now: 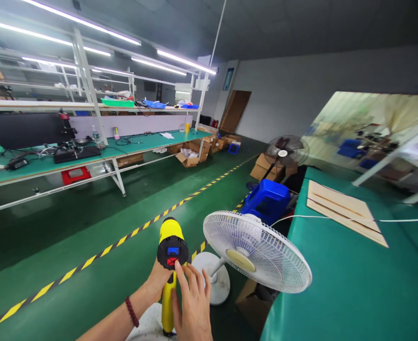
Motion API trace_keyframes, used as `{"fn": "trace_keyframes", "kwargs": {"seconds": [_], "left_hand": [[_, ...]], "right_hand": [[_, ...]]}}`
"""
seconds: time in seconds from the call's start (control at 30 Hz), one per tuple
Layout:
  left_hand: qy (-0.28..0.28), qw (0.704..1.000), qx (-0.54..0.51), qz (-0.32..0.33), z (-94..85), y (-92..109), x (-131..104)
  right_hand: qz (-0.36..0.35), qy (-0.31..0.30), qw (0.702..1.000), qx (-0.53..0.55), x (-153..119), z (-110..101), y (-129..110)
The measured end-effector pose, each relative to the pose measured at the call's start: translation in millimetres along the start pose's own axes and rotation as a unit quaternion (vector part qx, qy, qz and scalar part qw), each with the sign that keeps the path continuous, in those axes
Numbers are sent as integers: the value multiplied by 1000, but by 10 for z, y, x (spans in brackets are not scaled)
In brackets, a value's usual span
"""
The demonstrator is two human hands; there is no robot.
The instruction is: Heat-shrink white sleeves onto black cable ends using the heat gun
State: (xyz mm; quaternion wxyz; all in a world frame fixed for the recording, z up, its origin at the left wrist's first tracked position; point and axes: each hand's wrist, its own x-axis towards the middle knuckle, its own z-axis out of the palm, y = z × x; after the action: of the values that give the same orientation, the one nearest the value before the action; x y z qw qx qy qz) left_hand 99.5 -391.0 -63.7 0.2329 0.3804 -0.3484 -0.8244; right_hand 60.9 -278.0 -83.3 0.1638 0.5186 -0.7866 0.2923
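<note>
A yellow and black heat gun [172,246] is held up in front of me, its rear end facing me with a lit blue display reading about 0350 and red buttons below. My left hand [158,279] is closed around it from the left side, its fingers mostly hidden behind the tool. My right hand [195,303] has its fingers stretched out, and its index fingertip touches the red button area. The yellow handle points downward between my hands. A dark red bead bracelet [131,311] is on my left wrist.
A white pedestal fan [255,255] stands close on the right, beside a green-topped table [337,293] bearing a wooden board [344,210]. Behind the fan are a blue plastic stool [268,201] and another fan [283,152]. A long workbench [141,150] runs along the left.
</note>
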Motion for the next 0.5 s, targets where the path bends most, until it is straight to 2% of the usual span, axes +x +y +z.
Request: {"fn": "trace_keyframes", "kwargs": {"seconds": [0.5], "left_hand": [[-2,1000,-4,20,-52,-58,44]], "right_hand": [[0,0,1000,-1,-13,14,-12]]}}
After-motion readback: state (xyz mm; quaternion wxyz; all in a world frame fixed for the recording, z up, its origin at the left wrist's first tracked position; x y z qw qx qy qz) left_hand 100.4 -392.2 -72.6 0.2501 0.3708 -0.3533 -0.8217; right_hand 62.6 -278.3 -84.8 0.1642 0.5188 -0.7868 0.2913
